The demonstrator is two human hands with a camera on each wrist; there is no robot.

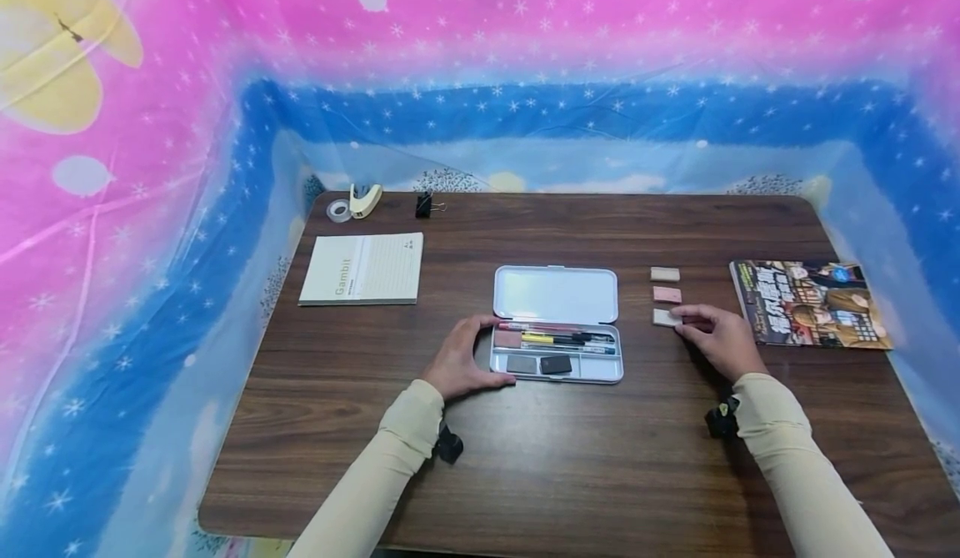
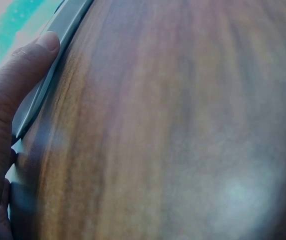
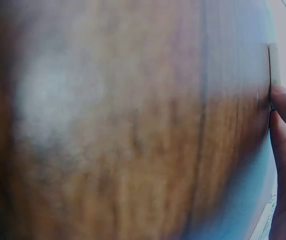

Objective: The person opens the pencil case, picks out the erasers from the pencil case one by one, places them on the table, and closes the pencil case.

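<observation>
An open white pencil case (image 1: 595, 369) lies at the table's middle, lid tipped back. Inside it are several pens (image 1: 567, 338), a brownish-pink block (image 1: 507, 339), a grey eraser (image 1: 522, 364) and a black eraser (image 1: 556, 364). My left hand (image 1: 459, 362) holds the case's left end, thumb (image 2: 35, 57) along its front side and fingers at the back corner. To the right, my right hand (image 1: 722, 339) pinches the near end of a whitish eraser (image 1: 663, 318) lying on the table. Beyond it, in a column, sit a pink eraser (image 1: 667, 294) and a beige eraser (image 1: 665, 274).
A magazine (image 1: 813, 304) lies right of my right hand. On the left is a notebook (image 1: 362, 268); behind it are a tape roll (image 1: 339, 211), a cream stapler (image 1: 366, 201) and a black binder clip (image 1: 424, 205). Patterned cloth (image 1: 480, 112) walls the wooden table (image 1: 570, 466).
</observation>
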